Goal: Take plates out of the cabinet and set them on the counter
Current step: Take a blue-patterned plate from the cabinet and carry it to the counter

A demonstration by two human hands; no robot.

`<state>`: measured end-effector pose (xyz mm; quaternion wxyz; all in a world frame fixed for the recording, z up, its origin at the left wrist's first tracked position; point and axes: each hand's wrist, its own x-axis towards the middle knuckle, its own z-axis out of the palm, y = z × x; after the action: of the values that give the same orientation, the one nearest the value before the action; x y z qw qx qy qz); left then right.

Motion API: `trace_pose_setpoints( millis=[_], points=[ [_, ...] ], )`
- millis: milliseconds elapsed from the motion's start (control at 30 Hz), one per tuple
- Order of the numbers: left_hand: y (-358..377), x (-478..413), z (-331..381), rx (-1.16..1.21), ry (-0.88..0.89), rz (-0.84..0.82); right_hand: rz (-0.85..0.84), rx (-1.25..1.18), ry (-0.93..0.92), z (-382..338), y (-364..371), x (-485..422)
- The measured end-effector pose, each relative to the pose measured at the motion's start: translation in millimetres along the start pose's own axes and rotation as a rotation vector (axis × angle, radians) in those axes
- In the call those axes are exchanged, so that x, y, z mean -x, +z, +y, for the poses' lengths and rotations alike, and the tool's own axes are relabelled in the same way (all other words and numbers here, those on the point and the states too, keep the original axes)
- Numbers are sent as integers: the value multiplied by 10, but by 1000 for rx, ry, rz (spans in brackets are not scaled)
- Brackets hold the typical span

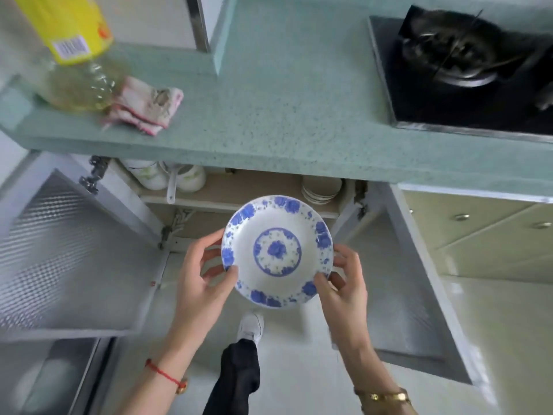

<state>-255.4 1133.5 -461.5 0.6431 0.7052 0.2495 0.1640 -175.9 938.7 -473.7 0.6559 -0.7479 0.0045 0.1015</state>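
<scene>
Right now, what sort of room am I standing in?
Probably a home kitchen: a gas stove set into the green counter, stacked dishes in the open cabinet below, and the blue-flowered plate you hold.

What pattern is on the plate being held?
The round white ceramic plate has blue flowers around its rim and a blue floral medallion at its centre, seen in the head view.

left hand, right hand curled, gripping
</scene>
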Motion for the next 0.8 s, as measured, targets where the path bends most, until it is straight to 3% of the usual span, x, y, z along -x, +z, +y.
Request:
trace_pose_setpoints(
  millis=[200,400,800],
  points=[
    [71,544,1493,51,42,-80,59,-15,0,-1384,-694,638],
    [258,876,2464,73,76,-164,133,-42,-10,-2260,-1208,1057],
    [968,1016,3349,17,136,-541,497,-162,-53,-2923,-2005,1718]
  ],
)
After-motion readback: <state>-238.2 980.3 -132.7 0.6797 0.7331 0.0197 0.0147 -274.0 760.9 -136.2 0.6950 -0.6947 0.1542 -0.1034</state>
